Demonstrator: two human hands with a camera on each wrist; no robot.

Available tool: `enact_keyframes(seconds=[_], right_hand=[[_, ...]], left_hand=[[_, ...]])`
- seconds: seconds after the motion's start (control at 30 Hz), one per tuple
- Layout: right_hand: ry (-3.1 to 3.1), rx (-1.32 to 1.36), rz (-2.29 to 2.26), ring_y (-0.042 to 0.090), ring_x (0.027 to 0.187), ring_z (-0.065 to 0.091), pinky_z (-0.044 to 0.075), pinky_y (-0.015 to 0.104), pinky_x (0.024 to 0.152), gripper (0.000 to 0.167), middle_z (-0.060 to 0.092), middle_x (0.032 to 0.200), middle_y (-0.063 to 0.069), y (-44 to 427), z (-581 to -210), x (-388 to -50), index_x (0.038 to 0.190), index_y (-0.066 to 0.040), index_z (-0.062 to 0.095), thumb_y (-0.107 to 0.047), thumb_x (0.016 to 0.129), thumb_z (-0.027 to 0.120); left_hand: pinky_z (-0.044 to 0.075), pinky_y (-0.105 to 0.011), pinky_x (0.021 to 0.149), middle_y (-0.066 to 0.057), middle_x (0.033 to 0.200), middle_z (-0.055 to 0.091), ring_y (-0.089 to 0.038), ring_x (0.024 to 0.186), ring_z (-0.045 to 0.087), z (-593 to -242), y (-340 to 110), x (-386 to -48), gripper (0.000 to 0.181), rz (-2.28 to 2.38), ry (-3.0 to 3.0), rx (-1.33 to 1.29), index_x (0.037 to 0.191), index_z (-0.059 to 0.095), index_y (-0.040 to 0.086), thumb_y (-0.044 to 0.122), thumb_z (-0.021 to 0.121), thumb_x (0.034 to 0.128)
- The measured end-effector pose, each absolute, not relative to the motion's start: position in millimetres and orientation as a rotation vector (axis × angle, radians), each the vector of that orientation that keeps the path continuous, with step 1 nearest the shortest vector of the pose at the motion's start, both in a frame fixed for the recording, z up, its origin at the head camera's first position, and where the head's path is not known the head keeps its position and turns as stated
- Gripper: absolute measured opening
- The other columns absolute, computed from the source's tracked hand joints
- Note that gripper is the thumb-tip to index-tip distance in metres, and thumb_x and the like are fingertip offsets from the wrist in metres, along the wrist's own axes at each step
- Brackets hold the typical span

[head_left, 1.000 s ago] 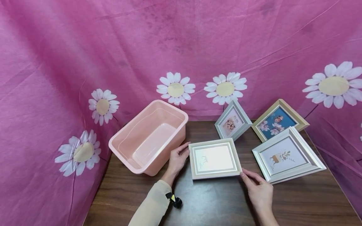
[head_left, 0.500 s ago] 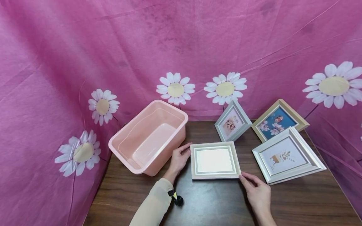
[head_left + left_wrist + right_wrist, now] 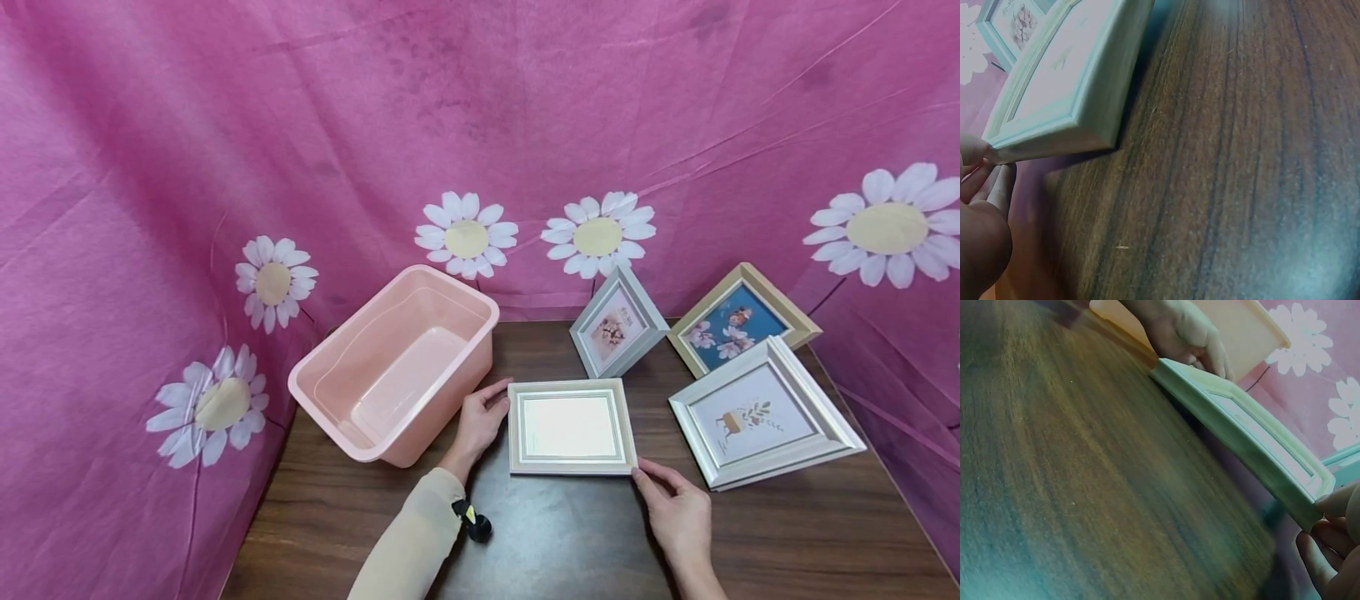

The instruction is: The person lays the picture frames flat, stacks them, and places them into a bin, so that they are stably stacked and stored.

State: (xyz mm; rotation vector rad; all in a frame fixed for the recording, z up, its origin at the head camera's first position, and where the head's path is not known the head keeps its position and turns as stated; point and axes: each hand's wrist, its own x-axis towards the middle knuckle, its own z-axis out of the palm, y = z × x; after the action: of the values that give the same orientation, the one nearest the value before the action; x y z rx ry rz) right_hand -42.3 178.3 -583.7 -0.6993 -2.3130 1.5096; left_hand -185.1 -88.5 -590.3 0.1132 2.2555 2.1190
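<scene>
The table (image 3: 555, 542) looks like smooth wood with a glossy sheen, the tub (image 3: 431, 421) like smooth, faintly shiny plastic, the curtain (image 3: 360, 125) and sleeve (image 3: 412, 533) like matt cloth, the curtain creased, while the cream frame (image 3: 572, 427) has a reflective front and the silver frame (image 3: 757, 417) a metallic gloss.

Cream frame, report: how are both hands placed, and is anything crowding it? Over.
Left hand pinches left side, right hand pinches near-right corner. Cream frame face up between them. Pink bin close by left hand, silver frame close by right.
</scene>
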Motion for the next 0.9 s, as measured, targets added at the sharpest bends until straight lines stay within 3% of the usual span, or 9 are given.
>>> enact_keyframes(seconds=[0.27,0.43,0.57,0.9], right_hand=[[-2.354,-0.671,1.448,-0.03,0.076,0.054,0.046,0.0,0.065,0.016,0.081,0.107,0.026,178.2,-590.2,-42.6,0.108,0.004,0.083,-0.002,0.093,0.081],[-2.423,-0.679,1.307,-0.027,0.074,0.051,0.043,0.002,0.062,0.016,0.082,0.103,0.022,176.3,-590.3,-43.7,0.108,-0.001,0.084,-0.007,0.093,0.082],[-2.456,-0.666,1.196,-0.019,0.074,0.055,0.041,0.006,0.062,0.016,0.083,0.101,0.019,175.1,-591.3,-44.3,0.107,-0.004,0.085,-0.008,0.092,0.084],[-2.431,-0.603,1.117,0.014,0.085,0.077,0.043,0.011,0.069,0.015,0.084,0.098,0.016,173.4,-596.0,-45.1,0.104,-0.006,0.086,-0.006,0.089,0.086]], left_hand=[[0.056,-0.017,0.101,-0.028,0.138,0.07,-0.042,0.131,0.066,-593.7,-86.2,-187.4,0.036,2.069,2.302,0.107,0.135,0.068,-0.012,-0.012,0.061,0.0989],[0.057,-0.023,0.103,-0.026,0.138,0.071,-0.041,0.131,0.067,-597.4,-85.8,-188.3,0.036,2.065,2.313,0.088,0.134,0.07,-0.011,-0.011,0.062,0.0992],[0.059,-0.032,0.105,-0.026,0.137,0.072,-0.041,0.13,0.068,-599.2,-86.6,-188.9,0.035,2.035,2.351,0.11,0.134,0.07,-0.011,-0.01,0.062,0.0994],[0.06,-0.039,0.107,-0.023,0.137,0.073,-0.038,0.129,0.069,-596.6,-90.4,-192.6,0.035,1.862,2.475,0.175,0.133,0.072,-0.007,-0.007,0.065,0.0993]])
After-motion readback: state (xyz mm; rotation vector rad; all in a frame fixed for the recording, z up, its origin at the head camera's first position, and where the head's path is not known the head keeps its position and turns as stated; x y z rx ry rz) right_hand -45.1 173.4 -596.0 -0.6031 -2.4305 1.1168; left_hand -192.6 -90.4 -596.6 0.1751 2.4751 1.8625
